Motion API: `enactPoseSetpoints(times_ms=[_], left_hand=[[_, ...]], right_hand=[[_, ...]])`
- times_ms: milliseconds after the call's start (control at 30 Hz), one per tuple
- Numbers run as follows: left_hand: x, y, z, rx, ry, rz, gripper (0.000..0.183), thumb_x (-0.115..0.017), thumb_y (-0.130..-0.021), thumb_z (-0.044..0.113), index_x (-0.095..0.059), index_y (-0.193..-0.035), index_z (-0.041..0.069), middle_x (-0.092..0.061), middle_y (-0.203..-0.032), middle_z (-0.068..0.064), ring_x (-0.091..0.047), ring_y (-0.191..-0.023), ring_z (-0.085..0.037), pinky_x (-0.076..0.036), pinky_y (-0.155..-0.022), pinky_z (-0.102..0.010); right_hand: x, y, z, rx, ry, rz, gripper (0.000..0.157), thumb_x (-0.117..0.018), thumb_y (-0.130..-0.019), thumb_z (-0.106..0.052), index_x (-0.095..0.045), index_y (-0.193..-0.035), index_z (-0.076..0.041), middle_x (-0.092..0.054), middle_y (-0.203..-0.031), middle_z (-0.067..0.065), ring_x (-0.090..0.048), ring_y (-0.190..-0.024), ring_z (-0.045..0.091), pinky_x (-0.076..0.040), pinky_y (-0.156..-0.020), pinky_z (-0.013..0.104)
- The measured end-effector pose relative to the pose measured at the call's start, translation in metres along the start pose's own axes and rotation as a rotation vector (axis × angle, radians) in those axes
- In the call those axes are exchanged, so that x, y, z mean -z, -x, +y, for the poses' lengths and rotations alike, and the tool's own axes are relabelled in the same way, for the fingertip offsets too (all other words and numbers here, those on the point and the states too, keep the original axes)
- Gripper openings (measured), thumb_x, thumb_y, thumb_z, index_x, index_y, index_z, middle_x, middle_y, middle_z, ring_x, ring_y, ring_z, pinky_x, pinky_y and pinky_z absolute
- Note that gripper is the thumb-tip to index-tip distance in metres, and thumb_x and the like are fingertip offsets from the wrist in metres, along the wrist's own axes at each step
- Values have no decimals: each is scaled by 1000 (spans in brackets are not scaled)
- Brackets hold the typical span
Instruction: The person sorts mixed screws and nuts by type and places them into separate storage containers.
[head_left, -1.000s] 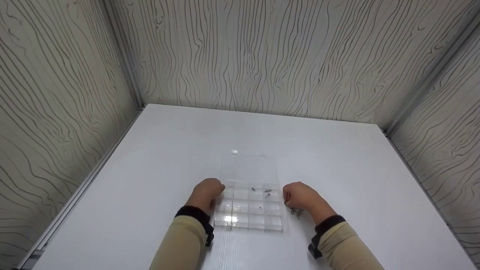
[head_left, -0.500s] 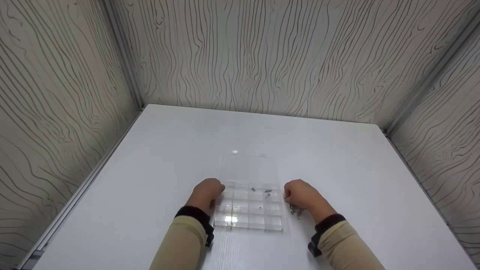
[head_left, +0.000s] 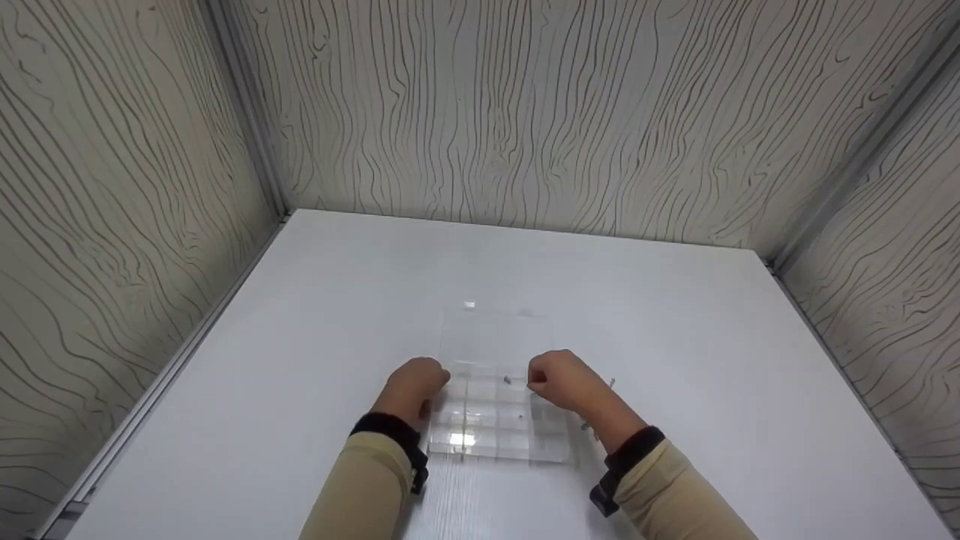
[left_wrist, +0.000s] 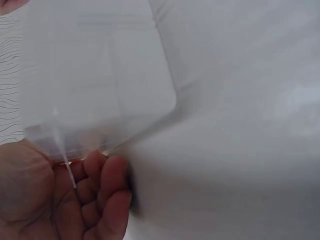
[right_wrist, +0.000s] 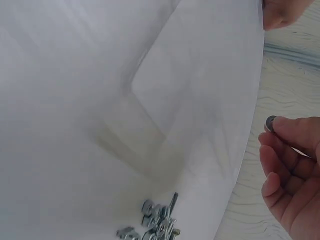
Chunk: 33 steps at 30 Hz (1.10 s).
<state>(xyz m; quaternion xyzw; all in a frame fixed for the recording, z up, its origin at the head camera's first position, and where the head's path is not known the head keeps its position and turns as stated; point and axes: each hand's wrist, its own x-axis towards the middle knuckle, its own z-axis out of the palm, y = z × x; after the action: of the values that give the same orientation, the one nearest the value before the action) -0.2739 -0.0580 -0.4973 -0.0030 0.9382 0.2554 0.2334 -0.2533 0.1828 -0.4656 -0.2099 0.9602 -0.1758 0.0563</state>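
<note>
Pinching a washer or nut [right_wrist: 270,124] in the right hand [head_left: 562,379] over the clear compartment box [head_left: 481,412] at the head view's lower centre, gripping its left edge with the curled left hand [head_left: 415,385], seemingly placing and likely needing an aimed release next.

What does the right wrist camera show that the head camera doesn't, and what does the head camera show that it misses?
Only the right wrist view clearly shows a small round metal piece pinched in the fingers of the right hand.

Only the head view shows the black wristbands and a tiny part inside a compartment.

Both show the right hand, the clear box, the white table and the loose metal hardware, partly hidden by the arm in the head view.
</note>
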Motion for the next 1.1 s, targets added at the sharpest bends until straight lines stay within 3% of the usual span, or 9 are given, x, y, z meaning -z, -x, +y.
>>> enactPoseSetpoints(times_ms=[133, 367, 533, 667, 900, 1100], left_hand=[[0, 0, 0, -8, 7, 1, 40, -42, -95, 28, -61, -72, 2, -58, -69, -11, -55, -59, -24, -47, -66, -35], [1, 2, -1, -35, -15, 8, 38, -43, -94, 26, -62, -71, 2, -57, -72, -10, -54, -66, -24, -46, -73, -36], [1, 3, 0, -30, 20, 20, 31, -44, -93, 25, -62, -86, 1, -58, -81, -10, -54, -69, -24, -47, -68, -36], [1, 4, 0, -33, 17, 31, 31, -45, -93, 25, -61, -80, 2, -58, -79, -10, -54, -69, -24, -46, -66, -35], [0, 3, -2, -83, -43, 69, 32, -45, -92, 24, -57, -71, 4, -56, -78, -9, -52, -74, -24, -45, -74, -37], [0, 4, -1, -27, 21, 44, 31, -44, -92, 24, -58, -73, 4, -56, -74, -10, -53, -64, -24, -46, -61, -34]], right_hand=[[-5, -2, -11, 49, 20, -50, 12, -66, -81, -11, -63, -69, -14, -55, -65, -7, -48, -61, 9, -43, -56, 27], [-12, -1, -18, 45, 68, -132, 8, -69, -80, -17, -70, -72, -14, -61, -68, -8, -53, -63, 7, -45, -59, 26], [-11, 1, -16, 90, 56, -106, 7, -67, -81, -14, -71, -76, -12, -63, -71, -7, -52, -63, 7, -46, -60, 26], [-5, 2, -12, 98, 38, -63, 6, -64, -82, -12, -69, -79, -11, -62, -73, -5, -53, -66, 9, -46, -62, 29], [7, 3, 2, 14, 0, 0, 8, -62, -85, -12, -64, -77, -13, -57, -71, -6, -49, -66, 10, -43, -61, 30], [13, 6, 21, -134, -5, 48, 10, -61, -85, -9, -63, -76, -12, -55, -70, -5, -49, -66, 12, -45, -63, 32]])
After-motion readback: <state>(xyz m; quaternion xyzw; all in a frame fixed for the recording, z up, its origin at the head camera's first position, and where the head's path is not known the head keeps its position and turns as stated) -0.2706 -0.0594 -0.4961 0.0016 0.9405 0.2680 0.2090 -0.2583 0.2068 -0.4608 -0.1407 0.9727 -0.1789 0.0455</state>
